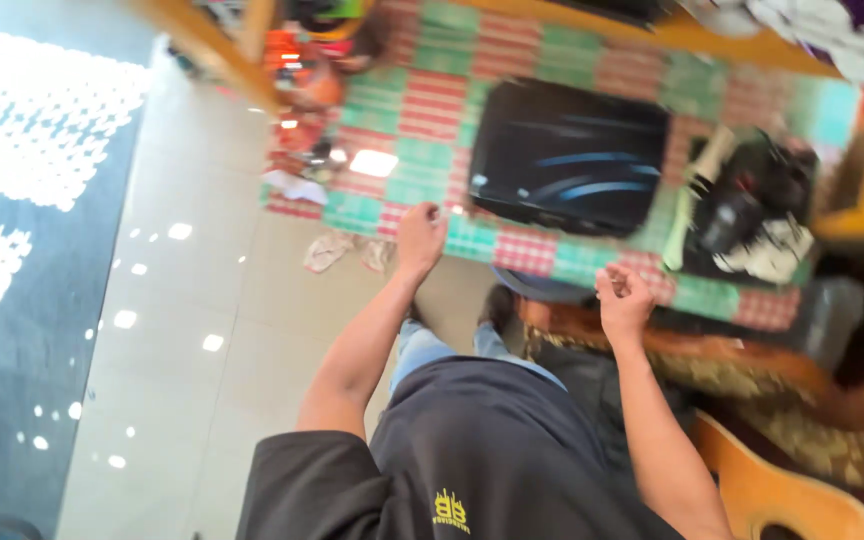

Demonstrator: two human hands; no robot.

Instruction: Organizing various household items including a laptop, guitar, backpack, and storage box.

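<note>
Two hands are held curled over a checked mat: left hand (420,236) loosely fisted, right hand (623,295) grip pinched, contents indiscernible; black suitcase (569,155) untouched.

Bright daylight, motion blur, floor (172,300) glare

Both hands — left (420,238), right (623,297) — hang loosely curled above a checked mat (432,110) bearing a black case (567,155).
</note>
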